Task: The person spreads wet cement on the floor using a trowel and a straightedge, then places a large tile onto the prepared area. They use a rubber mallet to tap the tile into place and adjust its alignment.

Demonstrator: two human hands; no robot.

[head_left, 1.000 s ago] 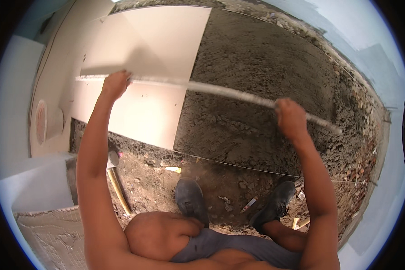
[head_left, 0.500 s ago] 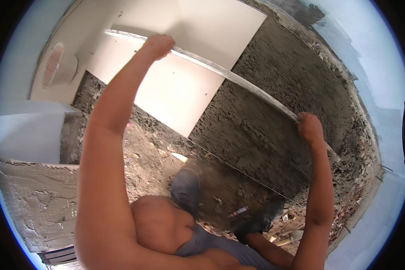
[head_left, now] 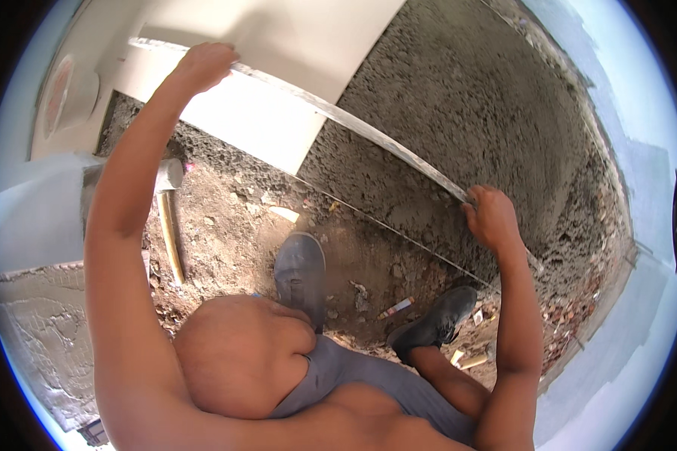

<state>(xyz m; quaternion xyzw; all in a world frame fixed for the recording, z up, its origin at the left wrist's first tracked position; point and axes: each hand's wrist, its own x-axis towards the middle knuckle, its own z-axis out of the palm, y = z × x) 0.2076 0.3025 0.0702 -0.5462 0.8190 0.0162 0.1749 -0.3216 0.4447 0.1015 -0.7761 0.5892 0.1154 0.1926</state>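
Straightedge (head_left: 353,123), long, pale, mortar-smeared, runs diagonally from the tiles' left part, across their right edge, over the mortar bed (head_left: 489,98) to near its lower right corner; can't tell if it's touching. Left hand (head_left: 209,64) clamped on it above the tiles, right hand (head_left: 493,216) clamped near its other end; hands well apart.

Writing: slim tube (head_left: 396,308) on the dirt between the shoes has coloured print, too small to read. Reddish patch on pale round thing (head_left: 83,94), upper left, also unreadable.

Around: near tile (head_left: 256,116) and far tile (head_left: 308,45) border the bed's left edge. String line (head_left: 399,236) stretches along the bed's near edge. Mallet (head_left: 171,237) on dirt beside left forearm, pale scrap (head_left: 284,214) near the near tile's bottom right corner. Left shoe (head_left: 301,270) and right shoe (head_left: 440,319) stand just off the bed's near edge.
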